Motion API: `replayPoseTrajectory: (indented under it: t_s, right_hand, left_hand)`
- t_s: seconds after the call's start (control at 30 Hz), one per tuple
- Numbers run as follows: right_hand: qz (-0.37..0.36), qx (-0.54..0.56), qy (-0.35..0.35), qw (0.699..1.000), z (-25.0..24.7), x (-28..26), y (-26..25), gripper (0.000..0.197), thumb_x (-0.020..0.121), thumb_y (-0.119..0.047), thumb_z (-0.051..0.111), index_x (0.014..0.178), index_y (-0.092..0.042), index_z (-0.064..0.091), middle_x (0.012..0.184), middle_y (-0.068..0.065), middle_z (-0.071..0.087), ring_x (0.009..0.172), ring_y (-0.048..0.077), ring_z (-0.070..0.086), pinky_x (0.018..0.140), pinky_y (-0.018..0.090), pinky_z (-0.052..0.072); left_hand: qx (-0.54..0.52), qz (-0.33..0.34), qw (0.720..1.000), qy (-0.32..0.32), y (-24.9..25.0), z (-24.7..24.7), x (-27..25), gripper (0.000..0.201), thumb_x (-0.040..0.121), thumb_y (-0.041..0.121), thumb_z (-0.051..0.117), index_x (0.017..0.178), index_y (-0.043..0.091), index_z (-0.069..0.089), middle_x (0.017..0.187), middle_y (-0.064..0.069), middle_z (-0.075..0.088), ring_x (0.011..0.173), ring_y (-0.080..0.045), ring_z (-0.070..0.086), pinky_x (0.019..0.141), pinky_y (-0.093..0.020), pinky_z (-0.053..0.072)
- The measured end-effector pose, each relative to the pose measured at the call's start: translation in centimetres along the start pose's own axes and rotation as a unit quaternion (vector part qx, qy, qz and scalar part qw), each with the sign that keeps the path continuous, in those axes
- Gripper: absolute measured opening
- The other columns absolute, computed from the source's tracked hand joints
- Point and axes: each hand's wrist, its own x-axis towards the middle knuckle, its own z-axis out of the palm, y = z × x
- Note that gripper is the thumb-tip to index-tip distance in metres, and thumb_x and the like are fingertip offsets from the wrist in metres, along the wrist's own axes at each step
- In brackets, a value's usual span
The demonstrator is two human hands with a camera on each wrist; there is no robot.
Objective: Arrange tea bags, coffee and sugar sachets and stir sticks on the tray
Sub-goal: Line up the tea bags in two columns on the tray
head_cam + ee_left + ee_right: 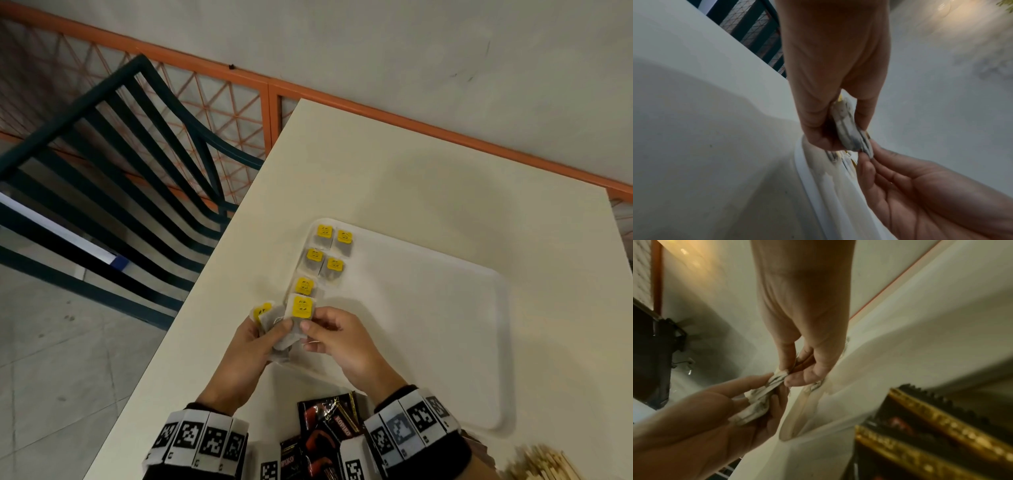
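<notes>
A white tray [445, 342] lies on the cream table. Several tea bags with yellow tags [329, 250] lie in two columns along its left side. My left hand [253, 339] grips a small stack of tea bags [274, 322] over the tray's near left corner. My right hand [329, 332] pinches the front tea bag [301, 308] of that stack between thumb and forefinger. In the left wrist view the stack of tea bags [849, 128] sits edge-on between the left hand's fingers [813, 123], with the right hand [900, 178] touching its lower end. In the right wrist view both hands meet on the crumpled tea bags [774, 381].
Black coffee sachets [329, 435] lie at the near table edge between my wrists. Wooden stir sticks [541, 462] are heaped at the near right. A dark slatted chair [113, 164] stands left of the table. An orange lattice railing [219, 102] runs behind.
</notes>
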Motion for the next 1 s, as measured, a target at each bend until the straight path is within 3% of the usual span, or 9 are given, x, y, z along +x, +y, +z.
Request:
replayPoseTrajectory:
  t_s: [0.07,0.17,0.3,0.43,0.57,0.7,0.8,0.9,1.0]
  right_hand:
    - [0.003,0.028,0.028,0.999,-0.4,0.1,0.0,0.009,0.086,-0.003,0.06,0.092,-0.008,0.064,0.075,0.005,0.063,0.063,0.013,0.058,0.061,0.019,0.055]
    - [0.012,0.045,0.11,0.993,-1.3,0.7,0.0,0.015,0.083,-0.002,0.065,0.097,-0.003,0.06,0.073,0.007,0.062,0.059,0.014,0.059,0.055,0.018,0.054]
    - [0.008,0.028,0.195,0.98,-2.3,1.8,0.3,0.018,0.079,0.0,0.068,0.085,-0.006,0.053,0.07,0.009,0.06,0.053,0.015,0.057,0.047,0.016,0.051]
    - [-0.016,-0.04,0.213,0.976,-2.2,2.5,0.6,0.02,0.078,-0.003,0.07,0.083,-0.006,0.051,0.07,0.012,0.06,0.05,0.015,0.056,0.046,0.016,0.05]
    - [-0.033,-0.11,0.229,0.967,-2.1,2.8,0.7,0.022,0.078,-0.008,0.072,0.081,-0.006,0.051,0.069,0.009,0.057,0.042,0.007,0.053,0.042,0.017,0.047]
    - [-0.086,-0.273,0.261,0.922,-1.8,2.5,0.9,0.025,0.081,-0.025,0.069,0.075,-0.012,0.048,0.067,-0.001,0.049,0.06,0.011,0.046,0.054,0.015,0.035]
    - [-0.103,-0.297,0.163,0.935,-0.9,1.5,0.3,0.022,0.088,-0.033,0.058,0.074,-0.019,0.049,0.065,-0.004,0.051,0.061,0.012,0.048,0.056,0.015,0.035]
    - [-0.037,-0.187,0.008,0.982,0.8,-0.2,-1.0,0.016,0.094,-0.036,0.047,0.083,-0.028,0.053,0.061,-0.002,0.057,0.047,0.009,0.05,0.05,0.016,0.038]
    - [0.002,-0.087,-0.041,0.995,1.8,-0.9,-1.5,0.026,0.096,-0.038,0.041,0.09,-0.021,0.059,0.064,0.005,0.064,0.052,0.015,0.058,0.046,0.019,0.042]
  left_hand:
    - [-0.002,-0.007,1.0,0.001,-0.1,-0.1,0.1,0.025,0.091,0.005,0.049,0.115,0.001,0.056,0.096,-0.012,0.067,0.082,-0.018,0.064,0.063,-0.026,0.053]
    - [-0.005,-0.02,1.0,-0.001,0.1,-0.4,-0.1,0.021,0.091,-0.001,0.044,0.098,0.007,0.062,0.084,-0.007,0.07,0.074,-0.012,0.068,0.063,-0.022,0.055]
    - [-0.004,-0.012,1.0,0.015,0.3,-1.0,-0.4,0.019,0.092,0.001,0.045,0.098,0.008,0.061,0.089,-0.011,0.066,0.079,-0.018,0.066,0.06,-0.022,0.054]
    - [0.01,0.001,1.0,0.008,0.4,-1.1,-0.9,0.01,0.089,0.008,0.055,0.093,0.006,0.064,0.091,-0.012,0.064,0.089,-0.027,0.06,0.066,-0.03,0.052]
    - [0.013,0.015,0.999,0.025,0.3,-0.9,-0.9,0.024,0.082,0.014,0.065,0.104,0.005,0.064,0.095,-0.009,0.071,0.092,-0.025,0.063,0.077,-0.036,0.047]
    - [0.031,0.045,0.998,0.032,0.4,-0.8,-1.0,0.053,0.066,0.031,0.072,0.106,-0.001,0.06,0.093,-0.013,0.066,0.088,-0.026,0.06,0.075,-0.036,0.046]
    - [0.064,0.074,0.994,0.042,0.6,-0.7,-1.1,0.035,0.068,0.024,0.068,0.096,0.004,0.062,0.084,-0.014,0.06,0.077,-0.026,0.053,0.068,-0.036,0.043]
    - [0.084,0.087,0.991,0.052,0.8,-0.6,-1.2,0.023,0.066,0.022,0.07,0.086,0.012,0.065,0.078,-0.013,0.061,0.072,-0.024,0.052,0.061,-0.033,0.042]
    - [0.074,0.081,0.993,0.035,0.8,-0.4,-1.2,0.026,0.067,0.021,0.073,0.088,0.009,0.063,0.079,-0.018,0.057,0.072,-0.026,0.049,0.064,-0.036,0.042]
